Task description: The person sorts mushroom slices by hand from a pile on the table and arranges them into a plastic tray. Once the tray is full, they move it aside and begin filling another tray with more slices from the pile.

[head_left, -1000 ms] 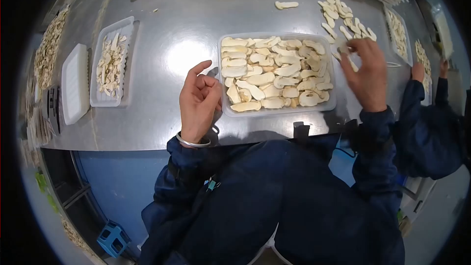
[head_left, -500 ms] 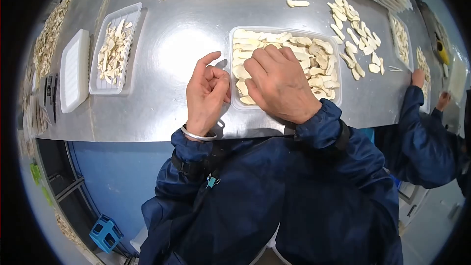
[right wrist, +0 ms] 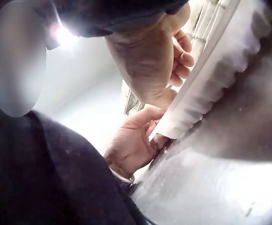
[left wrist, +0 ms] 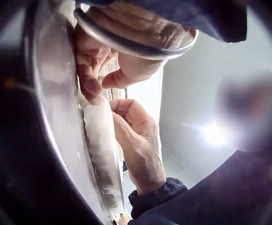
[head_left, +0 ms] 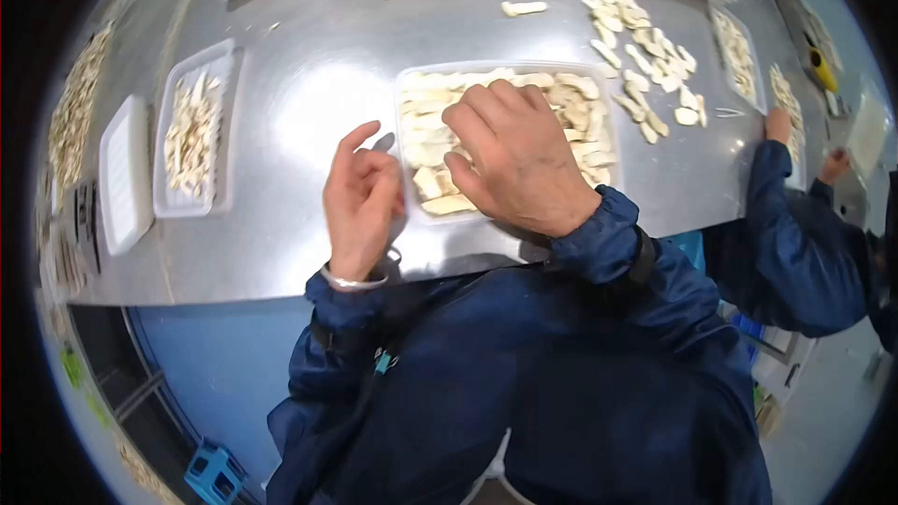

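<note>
Pale sliced pieces (head_left: pixel 444 205) lie in overlapping rows in a clear plastic tray (head_left: pixel 402 136). My right hand (head_left: pixel 524 159) hovers low over the middle of it with fingers bent down; the head view hides the fingertips. In the right wrist view, the same hand (right wrist: pixel 147 61) has curled fingers above the tray (right wrist: pixel 192 98), thumb at its rim; I cannot tell whether it holds a slice. My left hand (head_left: pixel 360 201), wearing a bangle, is loosely curled beside the tray's left side. The left wrist view has the left hand (left wrist: pixel 110 61) by the tray's corner.
Loose slices (head_left: pixel 664 70) are spread right of the tray, and a single slice (head_left: pixel 524 8) lies behind it. Left stand a part-filled tray (head_left: pixel 161 164) and a white tray (head_left: pixel 128 178). Stacked trays line the back. Another person's hand (head_left: pixel 777 124) is at the right.
My right hand has moved left from the loose slices to above the filled tray, and has stayed there since. My left hand remains beside the tray. The head view has shifted.
</note>
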`<state>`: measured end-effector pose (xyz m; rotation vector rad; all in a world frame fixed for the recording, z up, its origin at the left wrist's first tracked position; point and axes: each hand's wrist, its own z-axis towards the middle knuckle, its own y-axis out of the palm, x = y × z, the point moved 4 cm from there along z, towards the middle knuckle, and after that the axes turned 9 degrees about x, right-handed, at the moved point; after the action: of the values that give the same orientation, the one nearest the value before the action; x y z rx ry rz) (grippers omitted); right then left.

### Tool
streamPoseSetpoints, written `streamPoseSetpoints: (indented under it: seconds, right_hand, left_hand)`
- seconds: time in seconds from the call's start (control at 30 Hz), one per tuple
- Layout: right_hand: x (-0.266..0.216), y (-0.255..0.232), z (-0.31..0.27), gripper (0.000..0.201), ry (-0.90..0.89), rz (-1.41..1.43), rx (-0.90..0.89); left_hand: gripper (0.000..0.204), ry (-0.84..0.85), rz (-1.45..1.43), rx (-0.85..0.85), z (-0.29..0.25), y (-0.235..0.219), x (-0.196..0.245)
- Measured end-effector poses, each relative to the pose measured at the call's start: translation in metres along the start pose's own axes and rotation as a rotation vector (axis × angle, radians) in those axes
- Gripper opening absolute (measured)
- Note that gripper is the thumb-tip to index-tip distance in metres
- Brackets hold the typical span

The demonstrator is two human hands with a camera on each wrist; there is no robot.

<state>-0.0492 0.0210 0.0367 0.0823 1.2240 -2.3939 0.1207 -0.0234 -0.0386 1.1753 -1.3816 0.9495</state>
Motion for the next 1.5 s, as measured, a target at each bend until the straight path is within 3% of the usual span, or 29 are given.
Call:
streamPoseSetpoints:
  seconds: [0.1,0.2,0.27,0.37,0.8,0.9,1.1,1.5]
  right_hand:
    - [0.043,-0.046,-0.005,0.020,0.110,-0.095,0.139]
    - [0.132,-0.102,-0.037,0.012,0.259,-0.294,0.264]
    - [0.174,-0.134,-0.059,0.006,0.437,-0.542,0.117]
    - [0.213,-0.140,-0.088,0.009,0.524,-0.484,-0.067]
    - [0.216,-0.087,-0.085,0.025,0.481,-0.214,-0.209]
    - [0.215,-0.081,-0.085,0.025,0.476,-0.245,-0.248]
    - [0.220,-0.079,-0.093,0.024,0.449,-0.296,-0.150]
    - [0.207,-0.084,-0.087,0.021,0.472,-0.277,-0.231]
  left_hand:
    - [0.045,0.022,0.017,-0.018,0.001,-0.001,-0.002]
    - [0.046,0.025,0.019,-0.022,0.001,0.001,0.000]
    - [0.045,0.032,0.023,-0.030,0.001,0.001,0.001]
    - [0.044,0.026,0.010,-0.010,0.001,0.001,-0.001]
    - [0.044,0.024,-0.001,0.008,0.002,0.002,-0.001]
    - [0.043,0.016,-0.001,0.009,0.002,0.001,0.000]
    - [0.044,0.028,-0.016,0.012,0.000,0.001,0.000]
    - [0.043,0.028,-0.017,0.033,0.001,0.000,-0.005]
